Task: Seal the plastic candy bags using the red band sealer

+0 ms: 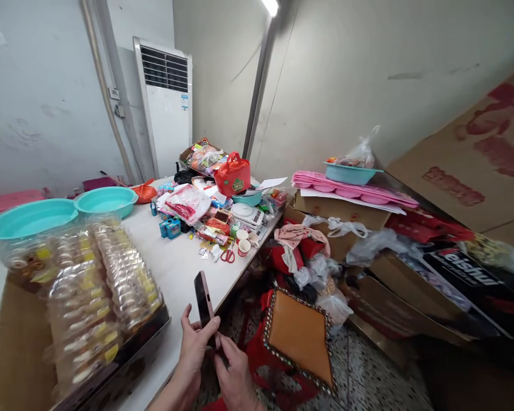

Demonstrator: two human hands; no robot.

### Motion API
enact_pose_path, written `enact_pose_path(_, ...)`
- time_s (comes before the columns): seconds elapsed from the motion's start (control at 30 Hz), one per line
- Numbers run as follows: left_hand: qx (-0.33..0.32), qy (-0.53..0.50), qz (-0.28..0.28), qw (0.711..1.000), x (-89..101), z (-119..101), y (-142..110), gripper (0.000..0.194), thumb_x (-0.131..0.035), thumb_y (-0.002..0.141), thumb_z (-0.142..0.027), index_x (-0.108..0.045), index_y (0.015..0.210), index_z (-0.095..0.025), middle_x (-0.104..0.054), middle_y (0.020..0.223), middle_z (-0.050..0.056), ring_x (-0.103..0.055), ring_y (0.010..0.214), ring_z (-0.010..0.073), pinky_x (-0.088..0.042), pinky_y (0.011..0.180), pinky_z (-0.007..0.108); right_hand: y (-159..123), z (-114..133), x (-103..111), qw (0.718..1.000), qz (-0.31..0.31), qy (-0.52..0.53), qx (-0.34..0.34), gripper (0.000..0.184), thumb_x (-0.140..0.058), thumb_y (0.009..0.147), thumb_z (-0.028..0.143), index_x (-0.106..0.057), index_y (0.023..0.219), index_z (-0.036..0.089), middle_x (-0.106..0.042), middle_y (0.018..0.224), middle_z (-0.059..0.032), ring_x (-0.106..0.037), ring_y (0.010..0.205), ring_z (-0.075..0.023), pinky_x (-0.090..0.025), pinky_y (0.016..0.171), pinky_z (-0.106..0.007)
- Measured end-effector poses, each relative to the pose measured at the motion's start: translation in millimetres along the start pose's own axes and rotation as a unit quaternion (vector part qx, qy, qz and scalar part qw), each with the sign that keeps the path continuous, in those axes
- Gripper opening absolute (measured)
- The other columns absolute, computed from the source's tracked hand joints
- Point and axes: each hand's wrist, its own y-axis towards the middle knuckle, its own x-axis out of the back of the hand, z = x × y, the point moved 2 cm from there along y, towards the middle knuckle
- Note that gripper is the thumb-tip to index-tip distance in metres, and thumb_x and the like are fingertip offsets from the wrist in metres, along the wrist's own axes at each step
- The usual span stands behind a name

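A smartphone point(204, 301) with a dark screen and a pinkish edge stands tilted in front of me, near the table's edge. My left hand point(192, 345) is closed around its lower left part, with the thumb across it. At the lower right side, my right hand point(235, 371) grips the phone's bottom end; some of its fingers are hidden. Beyond the phone, red-handled scissors point(228, 255) and several paper cups point(244, 246) stand or lie on the white table point(192, 285).
On the left, a cardboard box point(19, 348) holds rows of clear-wrapped packs; turquoise basins point(29, 220) sit behind it. Clutter with a red bag point(233, 176) covers the table's far end. To the right are a brown-seated stool point(298, 337), open cartons and plastic bags.
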Motion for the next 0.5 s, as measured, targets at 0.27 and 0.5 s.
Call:
enact_pose_path(0.27,-0.07,0.03,-0.051,0.996,-88.6,-83,102,0.107,-0.078,0.064,-0.054,-0.02,0.148,-0.021,-0.057,0.105,0.01,-0.062,0.095,0.0249,-0.049,0.082,0.036,173,-31,45,0.991,-0.001,0.128,-0.05,0.026,-0.064,0.086,0.035,-0.074,0.105,0.021,-0.073,0.092,-0.0059,-0.067,0.086,-0.0228,-0.055,0.081,-0.033)
enact_pose_path(0.5,-0.027,0.039,0.01,0.999,-113.8,-104,157,0.088,-0.073,0.07,-0.053,-0.036,0.143,-0.021,-0.058,0.126,0.017,-0.058,0.114,0.0285,-0.044,0.094,0.04,275,-67,86,0.898,-0.029,0.376,-0.227,0.042,-0.079,0.071,0.043,-0.07,0.103,0.016,-0.074,0.096,-0.0045,-0.07,0.082,-0.0195,-0.058,0.08,-0.034)
